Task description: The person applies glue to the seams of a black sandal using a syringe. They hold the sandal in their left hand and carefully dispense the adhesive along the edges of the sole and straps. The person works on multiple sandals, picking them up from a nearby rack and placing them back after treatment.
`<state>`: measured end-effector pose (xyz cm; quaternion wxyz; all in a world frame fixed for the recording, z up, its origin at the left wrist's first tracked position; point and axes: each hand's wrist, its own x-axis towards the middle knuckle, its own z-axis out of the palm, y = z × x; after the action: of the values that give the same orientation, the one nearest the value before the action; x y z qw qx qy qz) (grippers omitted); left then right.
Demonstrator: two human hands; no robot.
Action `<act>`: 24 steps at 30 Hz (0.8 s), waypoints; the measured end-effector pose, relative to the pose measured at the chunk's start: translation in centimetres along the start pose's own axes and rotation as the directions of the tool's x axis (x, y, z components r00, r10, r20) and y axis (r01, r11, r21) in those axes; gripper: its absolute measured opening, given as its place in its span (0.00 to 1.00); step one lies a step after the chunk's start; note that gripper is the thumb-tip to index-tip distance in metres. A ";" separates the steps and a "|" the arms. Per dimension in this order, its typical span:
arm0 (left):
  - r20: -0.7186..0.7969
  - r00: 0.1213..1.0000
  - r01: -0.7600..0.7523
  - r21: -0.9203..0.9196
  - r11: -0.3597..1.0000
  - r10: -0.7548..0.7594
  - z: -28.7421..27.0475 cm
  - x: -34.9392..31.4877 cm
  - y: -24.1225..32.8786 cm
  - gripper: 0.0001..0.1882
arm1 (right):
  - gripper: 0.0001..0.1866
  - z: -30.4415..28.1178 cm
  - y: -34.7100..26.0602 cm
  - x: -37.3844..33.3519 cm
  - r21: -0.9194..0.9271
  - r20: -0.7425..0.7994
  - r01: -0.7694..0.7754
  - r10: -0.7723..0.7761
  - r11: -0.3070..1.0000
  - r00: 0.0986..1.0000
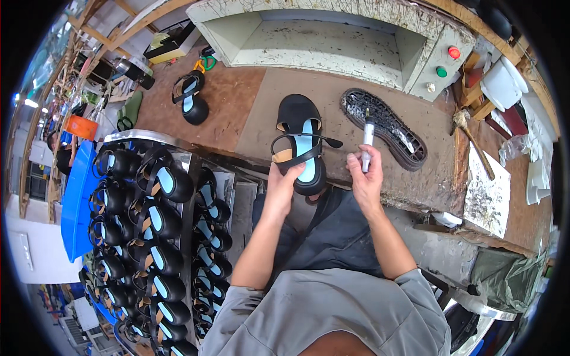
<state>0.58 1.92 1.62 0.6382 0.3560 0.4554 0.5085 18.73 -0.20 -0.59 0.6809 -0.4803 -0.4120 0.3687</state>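
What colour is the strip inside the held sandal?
The strip is light blue; the head view shows it.

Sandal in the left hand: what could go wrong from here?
The protruding strap end could snag on the pen-like tool in the right hand. The tool's narrow tip might mark the light blue insole. The left hand grips the sandal near one end, so it might tip.

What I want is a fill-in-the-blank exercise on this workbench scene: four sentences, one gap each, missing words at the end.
1. The left grip holds a sandal with ____ straps.
2. The slim white tool is in the person's ____ grip.
3. Above the green button sits a ____ button.
4. The large plastic tub beside the racked sandals is ____.

Missing words: black; right; red; blue.
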 end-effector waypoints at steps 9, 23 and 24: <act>0.156 0.987 0.012 -0.322 0.947 0.041 1.1 -4.8 -5.8 0.17 | 0.27 1.2 -1.4 -2.3 -0.083 0.105 -0.101 0.109 0.991 0.988; 0.187 0.974 0.171 -0.220 0.960 -0.130 1.2 -3.5 -5.5 0.26 | 0.23 0.5 -0.5 -2.6 -0.234 0.292 0.198 -0.125 0.952 0.948; 0.168 0.979 0.164 -0.309 0.937 -0.116 1.5 -3.7 -5.3 0.29 | 0.22 0.6 -0.6 -2.4 -0.140 0.261 0.135 -0.095 0.981 0.961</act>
<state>3.50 -2.86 -1.89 0.7541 0.2505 0.3422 0.5015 17.30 -2.34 -0.42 0.6034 -0.4563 -0.5504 0.3532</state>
